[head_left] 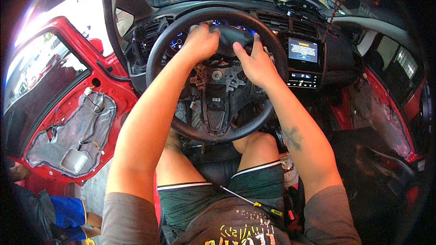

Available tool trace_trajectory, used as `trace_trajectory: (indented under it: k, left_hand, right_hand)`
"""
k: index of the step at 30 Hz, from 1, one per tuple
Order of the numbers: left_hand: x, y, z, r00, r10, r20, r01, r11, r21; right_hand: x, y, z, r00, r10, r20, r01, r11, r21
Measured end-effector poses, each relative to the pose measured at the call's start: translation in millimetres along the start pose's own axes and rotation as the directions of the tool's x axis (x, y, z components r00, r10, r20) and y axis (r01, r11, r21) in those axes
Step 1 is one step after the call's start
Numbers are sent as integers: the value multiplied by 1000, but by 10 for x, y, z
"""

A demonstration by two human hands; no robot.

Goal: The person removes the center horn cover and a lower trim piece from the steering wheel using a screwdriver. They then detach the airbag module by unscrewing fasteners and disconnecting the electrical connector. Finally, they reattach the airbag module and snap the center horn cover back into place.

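Observation:
In front of me is a black steering wheel (156, 70) with its centre pad off, so bare metal brackets and the hub (218, 76) show. Between my hands, at the top of the wheel's opening, sits a dark rounded plastic cover (234, 37); whether it is loose or attached I cannot tell. My left hand (203, 44) is closed at its left side, fingertips hidden. At its right side is my right hand (256, 63), thumb and fingers around the edge. A long screwdriver (243, 198) with a yellow-and-black handle lies across my lap.
The red door (97, 79) stands open at left, its inner panel off and lining showing. A lit screen (303, 51) is set in the dashboard at right. Another person's leg in blue-trimmed shorts (70, 211) shows at lower left. Another stripped red door (381, 104) is at right.

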State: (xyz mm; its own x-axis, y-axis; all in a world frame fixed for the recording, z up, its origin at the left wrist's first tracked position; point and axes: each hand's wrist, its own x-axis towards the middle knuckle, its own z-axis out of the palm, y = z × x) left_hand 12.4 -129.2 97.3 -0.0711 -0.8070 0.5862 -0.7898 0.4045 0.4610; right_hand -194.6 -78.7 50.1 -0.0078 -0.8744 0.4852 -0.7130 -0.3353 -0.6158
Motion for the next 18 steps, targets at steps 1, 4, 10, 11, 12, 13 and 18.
trace_trajectory:
  k: [1, 4, 10, 11, 12, 13, 18]
  left_hand:
    - [117, -3, 8, 995, -44, 86, 46, 999, -20]
    - [334, 47, 127, 940, -283, 189, 311, 939, -146]
    - [542, -446, 291, 858, -378, 348, 507, 730, -458]
    - [590, -628, 298, 862, -330, 383, 501, 666, -553]
    - [560, -471, 366, 849, -333, 410, 525, 621, -582]
    - [480, -184, 378, 835, -328, 443, 548, 571, -611]
    - [496, -260, 319, 851, -363, 380, 525, 557, -643]
  right_hand:
    - [101, -4, -8, 999, 31, 22, -31, 999, -11]
    - [277, 4, -17, 996, 89, 14, -89, 995, 32]
    - [199, -97, -80, 989, -27, 147, -69, 788, 612]
    - [182, -112, -34, 984, -62, 170, -62, 767, 639]
    - [180, 15, -79, 981, -71, 181, -63, 765, 641]
    - [184, 163, -167, 985, -93, 147, -13, 804, 595]
    - [92, 60, -268, 973, -200, 118, 90, 795, 600]
